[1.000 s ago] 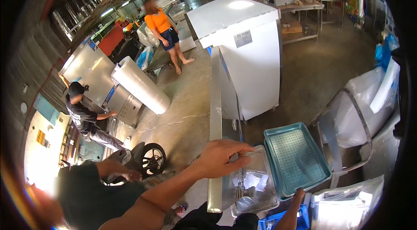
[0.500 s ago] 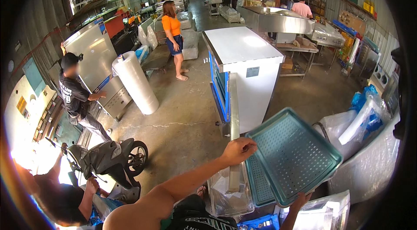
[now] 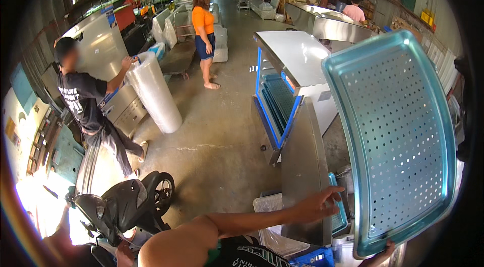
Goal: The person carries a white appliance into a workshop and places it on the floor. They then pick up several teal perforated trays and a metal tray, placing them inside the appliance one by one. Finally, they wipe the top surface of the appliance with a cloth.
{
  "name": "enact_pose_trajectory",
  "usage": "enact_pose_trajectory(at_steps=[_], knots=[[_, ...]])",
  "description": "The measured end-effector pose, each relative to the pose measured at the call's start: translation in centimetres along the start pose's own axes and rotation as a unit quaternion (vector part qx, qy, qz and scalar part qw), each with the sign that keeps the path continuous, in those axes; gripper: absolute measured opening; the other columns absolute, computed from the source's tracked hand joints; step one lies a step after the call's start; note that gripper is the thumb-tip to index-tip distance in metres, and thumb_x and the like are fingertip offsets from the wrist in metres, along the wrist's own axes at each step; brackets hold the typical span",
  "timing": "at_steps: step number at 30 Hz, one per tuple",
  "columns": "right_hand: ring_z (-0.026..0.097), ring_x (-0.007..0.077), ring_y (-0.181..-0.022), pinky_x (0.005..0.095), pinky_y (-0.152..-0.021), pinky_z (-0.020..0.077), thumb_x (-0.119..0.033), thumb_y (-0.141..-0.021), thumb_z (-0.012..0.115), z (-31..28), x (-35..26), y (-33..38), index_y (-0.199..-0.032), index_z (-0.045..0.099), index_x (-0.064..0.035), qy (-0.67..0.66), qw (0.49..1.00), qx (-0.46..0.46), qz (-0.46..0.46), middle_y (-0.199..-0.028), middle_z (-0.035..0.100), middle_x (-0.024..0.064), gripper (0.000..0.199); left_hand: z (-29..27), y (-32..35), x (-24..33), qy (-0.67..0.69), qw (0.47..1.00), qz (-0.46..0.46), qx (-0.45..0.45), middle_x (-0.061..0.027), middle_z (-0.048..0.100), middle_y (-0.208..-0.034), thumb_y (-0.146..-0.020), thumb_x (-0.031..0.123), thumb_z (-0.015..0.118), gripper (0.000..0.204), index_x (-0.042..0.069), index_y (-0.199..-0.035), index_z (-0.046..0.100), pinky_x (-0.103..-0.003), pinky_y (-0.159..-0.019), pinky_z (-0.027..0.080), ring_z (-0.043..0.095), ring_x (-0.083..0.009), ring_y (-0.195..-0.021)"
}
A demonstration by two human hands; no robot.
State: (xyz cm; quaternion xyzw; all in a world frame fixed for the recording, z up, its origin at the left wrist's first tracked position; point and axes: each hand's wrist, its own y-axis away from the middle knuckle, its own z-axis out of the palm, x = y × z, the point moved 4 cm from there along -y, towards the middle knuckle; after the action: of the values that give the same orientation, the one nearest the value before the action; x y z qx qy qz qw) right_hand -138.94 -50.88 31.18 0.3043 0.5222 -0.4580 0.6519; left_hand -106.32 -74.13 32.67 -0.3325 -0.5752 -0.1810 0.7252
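A large teal perforated tray (image 3: 403,146) is raised at the right, tilted nearly upright, with my right hand (image 3: 385,256) closed on its lower edge. My left arm reaches across in front of the steel cabinet door (image 3: 305,166), which is swung out. Beside the door's near edge is my left hand (image 3: 322,204), its fingers apart and nothing in them; I cannot tell whether it touches the door. A second teal tray (image 3: 339,211) stands low behind that hand, partly hidden. Several similar trays (image 3: 277,98) sit inside the white-topped cabinet (image 3: 292,52).
A motorcycle (image 3: 126,206) stands at the lower left, with another person's hand near it. A person in black (image 3: 83,90) holds a wrapped roll (image 3: 154,90) by a steel unit. A person in orange (image 3: 202,30) stands farther back. A blue item (image 3: 312,258) lies below my left hand.
My right hand has lifted the tray up and right, away from the second tray. The cabinet door now shows its broad side. My left hand has shifted right, and its fingers have spread.
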Motion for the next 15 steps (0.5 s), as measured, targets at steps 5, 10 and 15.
enact_pose_trajectory(at_steps=[5, 10, 15], knots=[[0.065, 0.0405, -0.103, 0.0493, -0.092, 0.0531, -0.025, -0.091, 0.065, 11.6, 3.3, 12.4, -0.122, 0.063, 0.006, 0.218, 0.918, -0.173, -0.283, -0.109, 0.067, 0.0264, 0.043, -6.2, 3.0, 3.6, 0.02, 0.989, -0.149, -0.006, -0.0114, 0.064, -0.12, -0.098, 0.042, 0.068, 0.064, 0.002, -0.144, 0.048, -0.038, -0.099, 0.048, 0.058, -0.0218, -0.117], [0.058, 0.0342, -0.115, 0.0501, -0.099, 0.0478, -0.026, -0.091, 0.066, 18.4, 14.3, 17.6, -0.124, 0.061, -0.0031, -0.041, 0.988, -0.142, 0.048, -0.122, 0.061, 0.0183, 0.04, -15.8, 7.0, 0.1, 0.238, 0.896, -0.257, 0.271, -0.0109, 0.069, -0.117, -0.09, 0.029, 0.077, 0.053, 0.001, -0.131, 0.06, -0.036, -0.089, 0.056, 0.067, -0.0229, -0.107], [0.061, 0.0399, -0.115, 0.0442, -0.099, 0.0484, -0.019, -0.094, 0.066, 28.9, 10.7, 21.6, -0.126, 0.061, -0.0022, 0.192, 0.808, -0.521, -0.198, -0.12, 0.064, 0.0225, 0.036, -30.3, 13.4, 0.4, -0.008, 0.946, -0.072, 0.316, -0.0137, 0.071, -0.108, -0.082, 0.012, 0.073, 0.045, 0.001, -0.124, 0.065, -0.041, -0.088, 0.058, 0.07, -0.0263, -0.095]])
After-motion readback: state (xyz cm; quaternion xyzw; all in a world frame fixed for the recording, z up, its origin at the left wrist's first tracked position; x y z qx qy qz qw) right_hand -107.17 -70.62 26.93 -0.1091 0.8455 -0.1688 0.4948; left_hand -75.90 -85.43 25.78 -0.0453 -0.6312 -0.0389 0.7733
